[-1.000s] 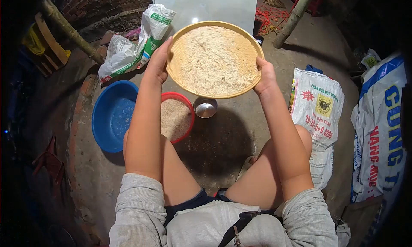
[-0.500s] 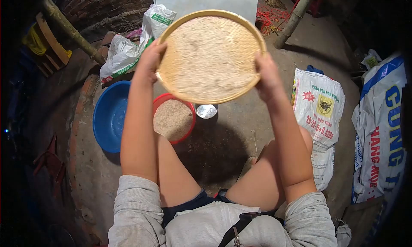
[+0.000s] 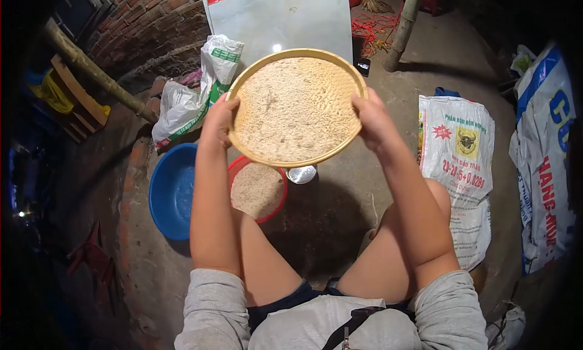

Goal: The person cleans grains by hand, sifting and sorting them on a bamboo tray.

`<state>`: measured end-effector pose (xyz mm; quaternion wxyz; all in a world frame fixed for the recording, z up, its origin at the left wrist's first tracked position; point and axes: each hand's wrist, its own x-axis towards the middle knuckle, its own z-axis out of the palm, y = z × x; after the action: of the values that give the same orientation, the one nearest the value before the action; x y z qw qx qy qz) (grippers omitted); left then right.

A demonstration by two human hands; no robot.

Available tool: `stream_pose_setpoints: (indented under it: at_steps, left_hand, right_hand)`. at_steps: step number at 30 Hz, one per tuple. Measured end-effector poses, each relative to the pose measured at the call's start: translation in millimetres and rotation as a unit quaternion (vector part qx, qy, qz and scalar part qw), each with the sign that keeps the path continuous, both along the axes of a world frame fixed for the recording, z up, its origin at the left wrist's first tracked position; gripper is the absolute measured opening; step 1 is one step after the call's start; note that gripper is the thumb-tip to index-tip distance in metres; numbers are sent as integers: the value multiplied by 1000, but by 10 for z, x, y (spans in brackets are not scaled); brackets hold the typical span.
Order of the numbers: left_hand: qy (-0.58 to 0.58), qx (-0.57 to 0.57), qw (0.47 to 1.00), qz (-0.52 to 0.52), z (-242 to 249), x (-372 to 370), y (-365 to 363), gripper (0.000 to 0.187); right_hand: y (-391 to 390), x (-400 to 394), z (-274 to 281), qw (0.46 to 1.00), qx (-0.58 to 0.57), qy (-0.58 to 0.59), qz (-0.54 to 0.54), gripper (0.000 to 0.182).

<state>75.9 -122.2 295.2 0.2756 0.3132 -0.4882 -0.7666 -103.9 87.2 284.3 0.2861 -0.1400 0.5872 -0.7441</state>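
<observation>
A round woven winnowing basket (image 3: 254, 157) is held up in front of me between both hands. Pale grain (image 3: 285, 113) with darker specks covers much of it, thinner toward the right, where the weave shows. My left hand (image 3: 217, 120) grips the left rim, thumb over the top. On the right rim, my right hand (image 3: 373, 120) is closed the same way; the fingers under the basket are hidden. Below the basket stand a red basin (image 3: 283, 195) of similar grain and a shiny metal container (image 3: 302, 175), partly covered by the basket.
Left of the red basin is a blue basin (image 3: 164, 192). A printed sack (image 3: 458, 168) lies on the right, another bag (image 3: 546, 168) farther right. White sacks (image 3: 182, 113), a bamboo pole (image 3: 404, 31) and a pale board (image 3: 279, 22) stand beyond.
The basket and both hands have come lower and nearer to me. Grain that was blurred by motion now looks sharp. My view has shifted slightly.
</observation>
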Motion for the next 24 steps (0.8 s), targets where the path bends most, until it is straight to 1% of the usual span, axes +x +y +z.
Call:
stream_pose_setpoints:
  at_steps: [2, 3, 4, 6, 7, 8, 9, 10, 11, 12, 13, 14, 15, 16, 18, 19, 20, 22, 23, 24]
  left_hand:
    - [-62, -177, 982, 25, -161, -159, 104, 28]
    - [-45, -201, 976, 68, -82, -255, 373, 29]
    - [-44, -217, 972, 85, -106, -314, 457, 29]
    - [-109, -230, 965, 58, 4, -248, 423, 35]
    - [-62, -189, 979, 34, -11, -186, 298, 34]
    - [-16, -149, 989, 10, -28, -115, 164, 33]
    - [-35, -99, 994, 8, 60, -35, 160, 31]
    - [-28, -68, 997, -7, 41, 14, 119, 25]
    - [-26, -94, 995, 13, -44, -15, 103, 25]
    - [-25, -121, 992, 32, -145, -65, 102, 24]
    - [-47, -196, 978, 61, -179, -132, 176, 25]
    - [-97, -242, 963, 69, -189, -172, 243, 28]
    - [-103, -241, 963, 65, -175, -169, 246, 30]
    - [-108, -239, 963, 62, -163, -166, 246, 31]
    - [-69, -209, 973, 75, -90, -89, 197, 32]
    - [-69, -203, 974, 78, -70, -26, 143, 34]
    - [-98, -208, 969, 86, -101, 12, 41, 38]
    - [-115, -234, 960, 98, -88, 39, 5, 40]
    - [-116, -234, 960, 99, -140, 33, -29, 40]
    - [-160, -309, 931, 106, -170, 3, -30, 42]
  right_hand:
    - [13, -393, -179, 999, -6, -41, -5, 23]
    - [63, -461, -134, 996, -34, -76, -19, 21]
    - [73, -441, -89, 996, -36, -74, -20, 21]
    - [133, -390, -15, 997, -22, -78, -15, 21]
    - [83, -350, -99, 1000, -10, -9, -15, 22]
    - [58, -292, -173, 1000, -9, -2, -12, 22]
    - [8, -110, -177, 994, 9, 103, -28, 23]
    - [-27, -15, -183, 977, 26, 205, -46, 25]
    - [-36, -99, -243, 981, 34, 188, -23, 27]
    - [-15, -156, -213, 982, 32, 186, -23, 27]
    - [11, -205, -161, 997, 11, 74, -13, 26]
    - [37, -253, -126, 999, -9, -36, -3, 25]
    - [36, -294, -142, 997, -12, -74, 8, 24]
    - [2, -273, -182, 997, -12, -70, 10, 24]
    - [-71, -120, -263, 999, 17, -12, -36, 22]
    - [-107, -11, -285, 998, 30, 16, -50, 22]
    - [-130, 47, -278, 998, 31, 17, -47, 22]
    - [-141, 132, -259, 998, 20, -21, -60, 21]
    - [-146, 115, -274, 998, -7, -35, -57, 21]
    - [-135, 115, -254, 998, -7, -35, -56, 21]
